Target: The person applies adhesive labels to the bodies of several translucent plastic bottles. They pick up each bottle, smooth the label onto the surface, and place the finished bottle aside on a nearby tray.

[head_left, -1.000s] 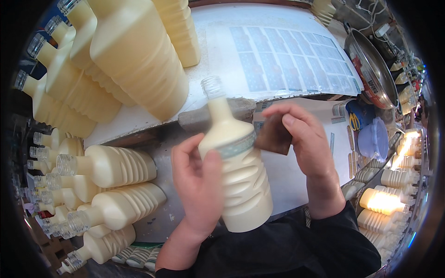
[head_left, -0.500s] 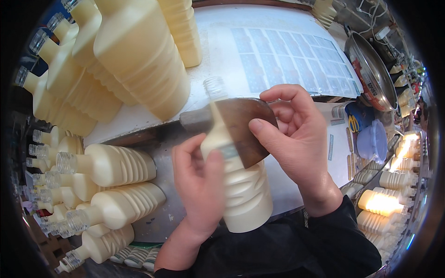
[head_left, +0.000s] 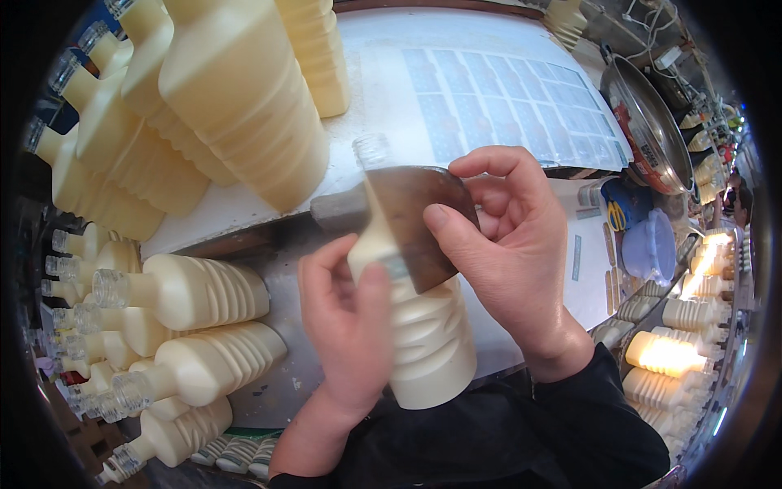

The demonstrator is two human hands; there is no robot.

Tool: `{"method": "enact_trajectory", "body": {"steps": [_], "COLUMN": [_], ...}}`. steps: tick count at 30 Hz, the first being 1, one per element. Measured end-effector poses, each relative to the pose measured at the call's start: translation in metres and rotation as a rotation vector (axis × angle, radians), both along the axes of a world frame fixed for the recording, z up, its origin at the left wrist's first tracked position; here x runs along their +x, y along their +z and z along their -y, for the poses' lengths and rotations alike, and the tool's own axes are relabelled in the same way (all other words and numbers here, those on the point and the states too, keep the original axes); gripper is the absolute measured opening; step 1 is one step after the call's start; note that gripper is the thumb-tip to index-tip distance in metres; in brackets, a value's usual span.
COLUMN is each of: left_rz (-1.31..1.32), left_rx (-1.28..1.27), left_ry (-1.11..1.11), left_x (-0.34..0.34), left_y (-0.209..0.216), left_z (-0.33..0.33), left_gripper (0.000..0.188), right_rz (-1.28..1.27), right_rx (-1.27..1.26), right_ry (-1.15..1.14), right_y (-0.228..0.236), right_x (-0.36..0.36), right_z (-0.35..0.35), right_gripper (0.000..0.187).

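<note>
The right hand (head_left: 513,253) pinches a brown scraper (head_left: 419,228) over the central bottle (head_left: 436,359), whose left side the left hand (head_left: 346,318) cups — a loose grip or tilted edge could crease its label (head_left: 395,267). Other bottles (head_left: 204,289) lie at nine o'clock — a label sheet (head_left: 521,106) at one.

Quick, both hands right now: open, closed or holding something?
Left hand: closed around the side of the cream bottle.
Right hand: closed, holding the flat brown piece.

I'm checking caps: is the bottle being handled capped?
Looks uncapped: the bottle has a bare, clear neck, though blurred, beyond the brown piece.
</note>
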State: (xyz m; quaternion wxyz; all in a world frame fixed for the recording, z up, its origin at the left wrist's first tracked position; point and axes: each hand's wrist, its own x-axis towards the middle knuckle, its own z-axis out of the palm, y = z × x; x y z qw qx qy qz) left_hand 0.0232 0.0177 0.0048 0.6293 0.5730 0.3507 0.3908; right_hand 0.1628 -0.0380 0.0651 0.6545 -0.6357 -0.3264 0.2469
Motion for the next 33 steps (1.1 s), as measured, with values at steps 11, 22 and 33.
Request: {"method": "enact_trajectory", "body": {"steps": [11, 22, 33], "left_rz": [0.026, 0.039, 0.026], "left_rx": [-0.016, -0.029, -0.034], "left_ry": [-0.007, -0.006, -0.030], "left_x": [0.000, -0.002, -0.001], "left_y": [0.000, 0.001, 0.001], "left_z": [-0.001, 0.000, -0.003], "left_gripper": [0.033, 0.028, 0.028], "right_rz": [0.078, 0.186, 0.498], "right_rx": [-0.035, -0.014, -0.253], "right_ry": [-0.029, -0.032, -0.018], "right_y": [0.001, 0.002, 0.001], "right_x": [-0.004, -0.008, -0.006], "right_z": [-0.001, 0.001, 0.017], "right_gripper": [0.036, 0.033, 0.025]}}
